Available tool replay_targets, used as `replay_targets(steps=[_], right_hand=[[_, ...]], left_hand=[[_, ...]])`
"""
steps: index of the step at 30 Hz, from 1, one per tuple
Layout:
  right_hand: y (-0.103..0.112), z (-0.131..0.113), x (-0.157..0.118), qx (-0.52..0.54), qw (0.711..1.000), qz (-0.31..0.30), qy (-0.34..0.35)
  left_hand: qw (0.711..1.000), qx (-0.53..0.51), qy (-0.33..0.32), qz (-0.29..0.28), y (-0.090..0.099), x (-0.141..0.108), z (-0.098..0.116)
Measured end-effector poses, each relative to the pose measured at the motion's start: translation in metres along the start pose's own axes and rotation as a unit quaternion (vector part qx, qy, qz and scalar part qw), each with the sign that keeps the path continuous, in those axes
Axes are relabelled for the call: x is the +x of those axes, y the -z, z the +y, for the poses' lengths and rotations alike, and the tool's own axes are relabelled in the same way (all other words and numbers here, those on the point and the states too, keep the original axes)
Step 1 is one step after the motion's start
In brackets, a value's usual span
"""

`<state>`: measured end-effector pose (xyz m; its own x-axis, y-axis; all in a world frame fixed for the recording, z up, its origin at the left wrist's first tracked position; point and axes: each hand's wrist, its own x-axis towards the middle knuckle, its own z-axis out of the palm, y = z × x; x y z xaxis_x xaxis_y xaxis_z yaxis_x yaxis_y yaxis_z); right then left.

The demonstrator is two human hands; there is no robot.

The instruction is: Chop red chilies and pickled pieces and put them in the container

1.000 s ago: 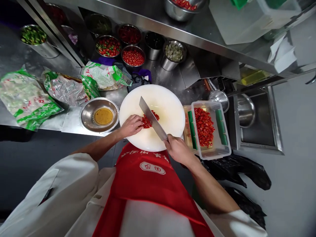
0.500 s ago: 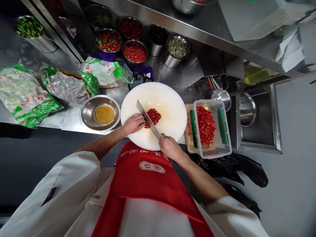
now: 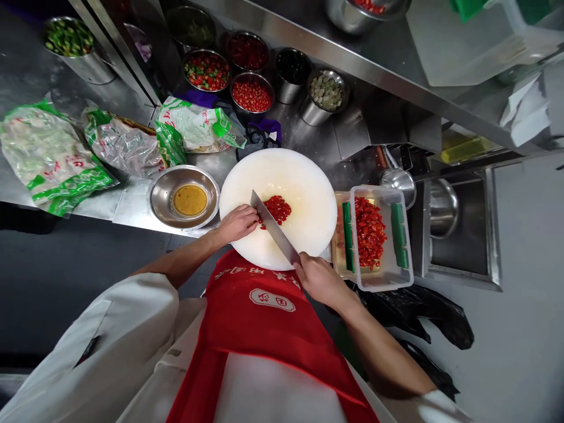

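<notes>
A round white cutting board [image 3: 308, 191] lies in front of me, with a small heap of chopped red chili [image 3: 277, 210] at its middle. My right hand [image 3: 321, 279] is wrapped round the handle of a knife [image 3: 277, 233] with a broad blade. The blade slants across the board, its tip pointing away and to the left, along the near-left side of the heap. My left hand [image 3: 240, 223] rests on the board's left part, fingers curled and closed close to the blade. A bit of red chili shows at its fingertips; the rest there is hidden.
Left of the board stands a steel bowl [image 3: 158, 202] of brownish liquid, near green-white plastic bags [image 3: 57, 155]. To the right sits a clear container [image 3: 388, 276] of chopped red chili, then a sink [image 3: 462, 252]. Several steel pots [image 3: 312, 111] line the back beneath a steel shelf [image 3: 352, 64].
The knife has shifted slightly right, with its handle end and my right hand farther from my left hand. The view has turned a little. My left hand stays curled by the blade.
</notes>
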<state>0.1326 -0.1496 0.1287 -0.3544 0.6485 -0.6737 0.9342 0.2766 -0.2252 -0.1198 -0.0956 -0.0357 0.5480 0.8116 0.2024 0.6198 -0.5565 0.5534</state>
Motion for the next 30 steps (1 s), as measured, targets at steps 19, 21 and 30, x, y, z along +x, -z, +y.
replay_targets(steps=[19,21,30], right_hand=[[-0.009,-0.018,0.019,0.022,1.0,0.015,0.016],[-0.018,-0.029,0.041,0.033,0.999,0.034,0.008],[-0.05,0.024,0.042,0.388,0.906,0.168,-0.02]], left_hand=[[1.0,0.011,0.022,0.011,0.023,-0.007,-0.007],[1.0,0.02,0.022,0.003,0.019,-0.008,-0.007],[0.997,0.045,0.051,0.031,0.014,0.001,-0.006]])
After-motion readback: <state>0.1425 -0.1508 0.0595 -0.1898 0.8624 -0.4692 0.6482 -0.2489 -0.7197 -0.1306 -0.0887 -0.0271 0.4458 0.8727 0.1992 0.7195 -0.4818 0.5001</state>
